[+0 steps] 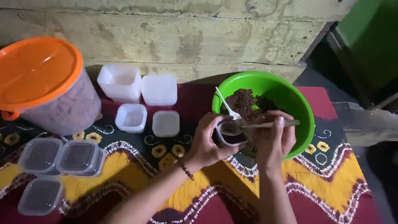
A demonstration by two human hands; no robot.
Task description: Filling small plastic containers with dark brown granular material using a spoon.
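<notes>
Your left hand [208, 141] wraps a small plastic cup [226, 134] over the green bowl [305, 115]'s near rim; your right hand [274, 139] pinches a spoon [258, 125] above it. The cup looks light and probably flexes, so hold its sides gently.

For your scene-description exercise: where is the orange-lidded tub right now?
In the head view, the orange-lidded tub stands at the far left of the patterned cloth, against the wall, left of the white containers.
</notes>
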